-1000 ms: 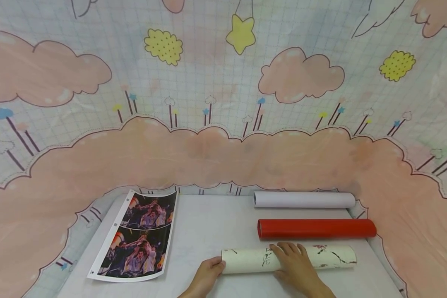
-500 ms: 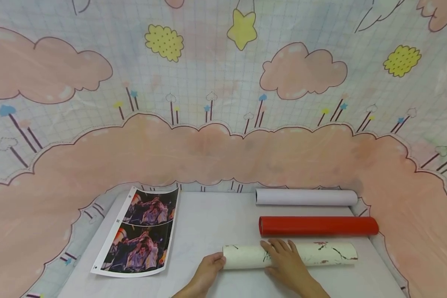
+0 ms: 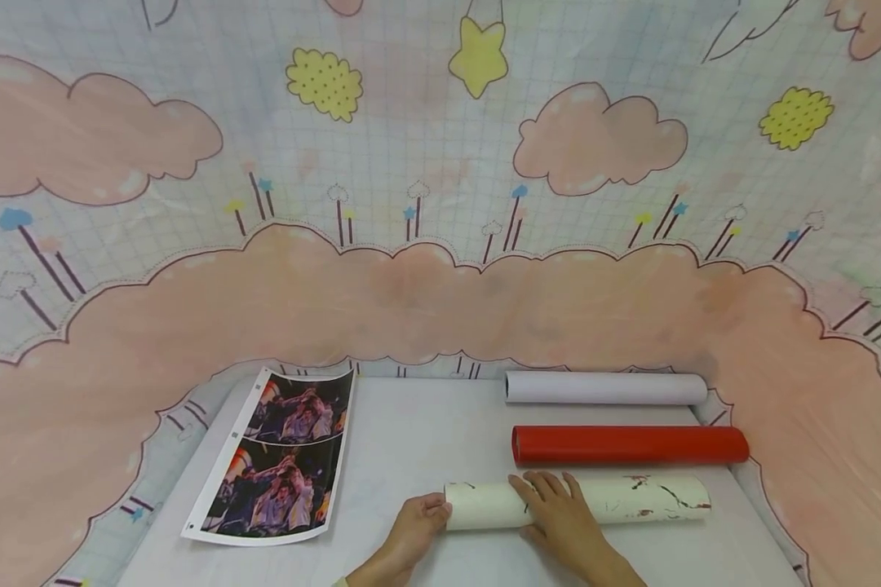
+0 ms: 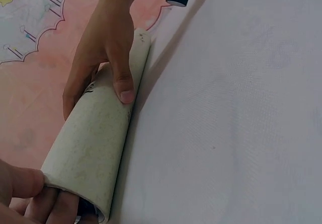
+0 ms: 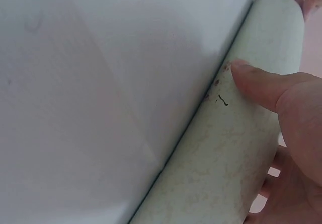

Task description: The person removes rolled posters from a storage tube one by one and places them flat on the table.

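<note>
Left grip has it pinched: thumb outside the rim at the left end of the cream roll, fingers at the hollow mouth, seemingly tucked inside. Right grip straddles the roll left of its middle, thumb down the near side, fingers bent over the top towards the far side, wrapped on but not all the way round. And the roll lies sideways across the worktop, nearest the person, just in front of the red roll.

So where's the danger? That rim, I'd say! Squeeze too hard on one edge and the thin wall could crease. Too much press from the right and the tube might flatten; too little, and a round body like that could skid or roll off. Forward looks the worst direction: a bump could send the red roll towards the white roll behind. Over on the left, the printed sheet sits well apart, probably safe.
</note>
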Demonstrator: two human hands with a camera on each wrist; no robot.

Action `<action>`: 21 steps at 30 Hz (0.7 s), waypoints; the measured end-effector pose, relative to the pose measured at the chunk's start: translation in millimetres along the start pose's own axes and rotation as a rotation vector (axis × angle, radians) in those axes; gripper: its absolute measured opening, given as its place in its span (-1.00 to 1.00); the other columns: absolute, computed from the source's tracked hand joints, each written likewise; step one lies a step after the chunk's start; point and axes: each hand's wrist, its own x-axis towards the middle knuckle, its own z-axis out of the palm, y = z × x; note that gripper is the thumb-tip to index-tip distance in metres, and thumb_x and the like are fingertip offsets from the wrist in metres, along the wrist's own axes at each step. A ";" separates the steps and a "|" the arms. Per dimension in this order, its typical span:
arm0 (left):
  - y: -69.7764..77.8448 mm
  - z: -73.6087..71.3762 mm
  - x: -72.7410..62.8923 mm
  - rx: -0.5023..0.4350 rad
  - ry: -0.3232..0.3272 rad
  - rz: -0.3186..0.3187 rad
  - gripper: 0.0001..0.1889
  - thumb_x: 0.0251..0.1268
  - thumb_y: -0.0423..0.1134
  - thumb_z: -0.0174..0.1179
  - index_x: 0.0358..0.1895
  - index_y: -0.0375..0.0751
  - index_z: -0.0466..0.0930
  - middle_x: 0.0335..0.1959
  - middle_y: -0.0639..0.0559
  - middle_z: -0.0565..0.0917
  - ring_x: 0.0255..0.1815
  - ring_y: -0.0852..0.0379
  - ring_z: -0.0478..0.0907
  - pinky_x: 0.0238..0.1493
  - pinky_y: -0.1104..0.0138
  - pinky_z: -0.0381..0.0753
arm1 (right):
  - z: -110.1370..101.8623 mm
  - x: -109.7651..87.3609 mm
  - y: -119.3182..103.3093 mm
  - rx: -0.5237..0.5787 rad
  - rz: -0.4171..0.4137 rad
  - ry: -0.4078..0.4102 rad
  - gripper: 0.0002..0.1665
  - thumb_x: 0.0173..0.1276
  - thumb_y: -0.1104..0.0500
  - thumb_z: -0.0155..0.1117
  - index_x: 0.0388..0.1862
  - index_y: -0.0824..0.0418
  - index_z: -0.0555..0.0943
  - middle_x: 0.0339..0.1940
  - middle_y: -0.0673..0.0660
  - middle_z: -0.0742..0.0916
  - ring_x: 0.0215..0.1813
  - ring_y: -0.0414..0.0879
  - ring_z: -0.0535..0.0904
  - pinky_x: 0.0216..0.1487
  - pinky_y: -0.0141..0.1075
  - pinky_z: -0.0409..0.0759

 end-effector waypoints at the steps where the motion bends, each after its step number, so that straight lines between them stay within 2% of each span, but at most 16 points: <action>1: 0.5 -0.3 0.7 0.002 0.008 0.003 -0.58 0.45 -0.26 0.08 0.15 -0.61 0.45 0.06 -0.36 0.67 0.25 -0.22 0.53 0.32 -0.10 0.42 | 0.0 0.5 0.6 -0.006 -0.001 0.006 -0.09 0.03 -0.02 0.55 0.40 0.00 0.41 0.22 0.08 0.60 0.29 0.06 0.46 0.34 0.25 0.30; 6: -0.8 -3.7 0.7 0.010 0.038 -0.002 -0.64 0.37 -0.25 0.18 0.05 -0.52 0.55 -0.10 -0.24 0.75 0.01 -0.02 0.68 0.14 0.07 0.59 | 1.6 -0.9 3.0 -0.017 -0.013 -0.011 -0.08 0.03 -0.08 0.54 0.39 0.01 0.40 0.23 0.07 0.59 0.27 0.06 0.46 0.32 0.24 0.33; 9: -4.4 -5.6 -2.1 0.012 0.045 -0.009 -0.65 0.33 -0.25 0.22 0.02 -0.49 0.57 -0.18 -0.18 0.77 -0.09 0.07 0.69 0.06 0.14 0.62 | 3.3 -4.6 2.8 -0.015 -0.021 -0.026 -0.09 0.05 -0.10 0.52 0.39 0.01 0.39 0.24 0.07 0.58 0.27 0.06 0.45 0.31 0.23 0.33; 16: -2.0 -7.5 -2.1 0.007 0.034 0.000 -0.58 0.38 -0.14 0.19 0.07 -0.46 0.55 -0.08 -0.18 0.76 0.00 0.05 0.68 0.17 0.08 0.58 | 1.6 -3.8 5.1 -0.034 -0.009 0.025 -0.08 0.03 -0.04 0.55 0.40 -0.02 0.40 0.23 0.04 0.60 0.28 0.03 0.46 0.33 0.21 0.33; 21: -3.0 -7.3 -3.7 0.007 0.042 -0.021 -0.57 0.40 -0.14 0.17 0.09 -0.49 0.52 -0.05 -0.21 0.74 0.03 0.01 0.67 0.19 0.07 0.57 | 1.6 -5.5 5.1 -0.048 -0.045 0.067 -0.08 -0.02 -0.06 0.56 0.37 -0.01 0.43 0.19 0.04 0.61 0.24 0.02 0.49 0.28 0.19 0.38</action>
